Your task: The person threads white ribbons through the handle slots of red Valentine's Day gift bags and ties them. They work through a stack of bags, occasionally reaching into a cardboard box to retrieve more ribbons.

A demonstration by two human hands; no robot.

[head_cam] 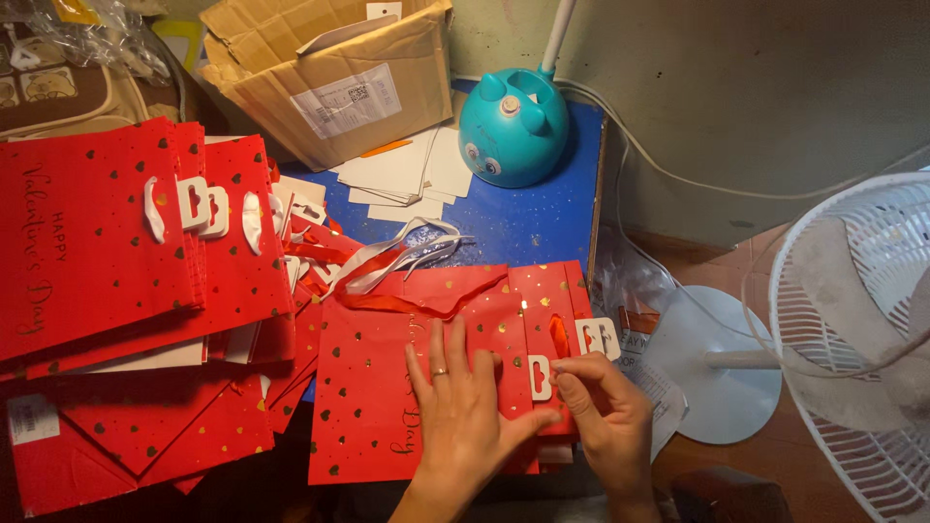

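Starting at the left, I am seeing a stack of red gift bags (126, 252) lying flat and fanned out, each dotted with small hearts and fitted with white handles. Behind them a torn cardboard box (334, 77) is sitting at the back of the blue table (533, 218), with white cards (407, 174) spilling out beside it. A teal round lamp base (513, 126) is standing just right of the box. Nearer me, my left hand (465, 412) is lying open and flat, pressing down on a red gift bag (387, 387) at the table's front edge. Loose white ribbons (397, 257) are trailing just above that bag. My right hand (605, 407) is pinching the bag's white hang tab (540, 378) between thumb and fingertips. Far right, a white floor fan (862, 320) is standing on the tiled floor.
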